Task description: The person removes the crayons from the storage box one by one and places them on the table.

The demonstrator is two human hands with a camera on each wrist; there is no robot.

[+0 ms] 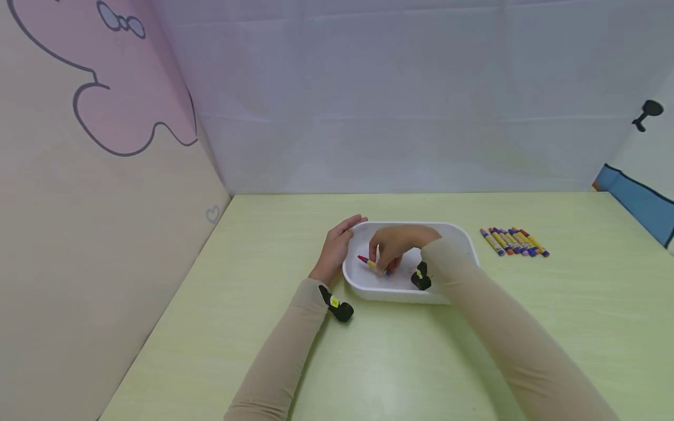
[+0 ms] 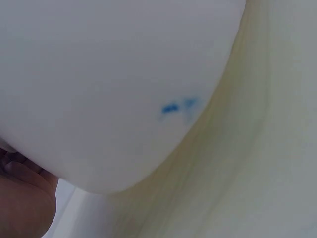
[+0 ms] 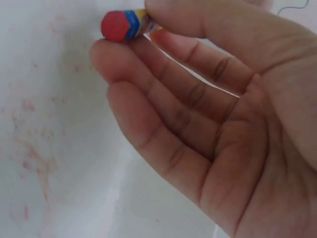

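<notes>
In the head view, my right hand (image 1: 392, 245) reaches down into a white tray (image 1: 411, 295). Thumb and fingertips pinch a crayon (image 1: 372, 264) with a yellow wrapper, a red tip and a blue band. The right wrist view shows the red end of this crayon (image 3: 119, 25) close up, while the other fingers curl loosely beneath. My left hand (image 1: 334, 248) rests against the tray's left end, its fingers stretched along the back left corner. From the left wrist, the tray's outer wall (image 2: 109, 89) fills much of the view, and part of the left hand (image 2: 25, 203) shows at the lower left.
Right of the tray, several crayons (image 1: 513, 241) lie side by side in a slanted row on the pale yellow-green table (image 1: 379, 362). Reddish marks (image 3: 37, 163) stain the tray's inside. A white sheet (image 1: 411, 117) stands behind the table.
</notes>
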